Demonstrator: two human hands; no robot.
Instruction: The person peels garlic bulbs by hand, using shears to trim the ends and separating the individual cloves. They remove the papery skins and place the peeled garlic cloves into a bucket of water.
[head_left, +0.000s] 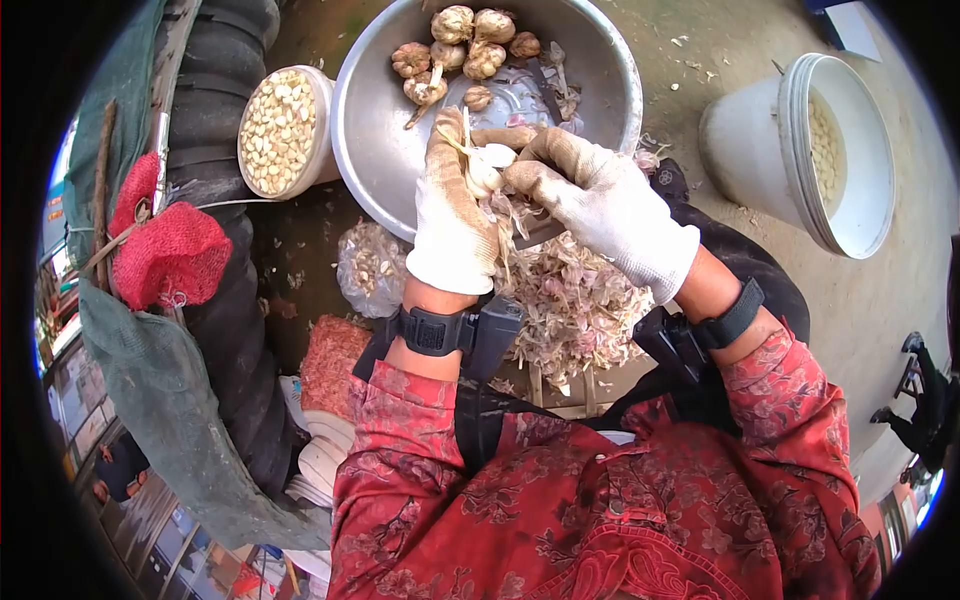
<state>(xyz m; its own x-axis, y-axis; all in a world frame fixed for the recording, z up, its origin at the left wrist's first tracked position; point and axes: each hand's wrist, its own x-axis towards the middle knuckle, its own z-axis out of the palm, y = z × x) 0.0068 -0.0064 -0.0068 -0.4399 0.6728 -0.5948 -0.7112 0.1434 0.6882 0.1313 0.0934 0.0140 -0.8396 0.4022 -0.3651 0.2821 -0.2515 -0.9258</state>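
Note:
A partly peeled garlic bulb (484, 176), with white cloves showing and papery skin hanging from it, is between my two gloved hands over the near rim of a metal basin (385, 165). My left hand (453, 215) grips the bulb from the left, thumb pointing up along it. From the right, my right hand (612, 205) has its thumb and curled fingers pinched against the cloves and loose skin. Both gloves are white with brown-stained fingers. Several unpeeled garlic bulbs (484, 60) lie at the far side of the basin.
A heap of garlic skins (575, 310) lies below my hands. Peeled cloves fill a small tub (284, 135) at left; a white bucket (755, 150) at right also holds cloves. A plastic bag (372, 270), red mesh sack (180, 255) and black ribbed tube (215, 110) are at left.

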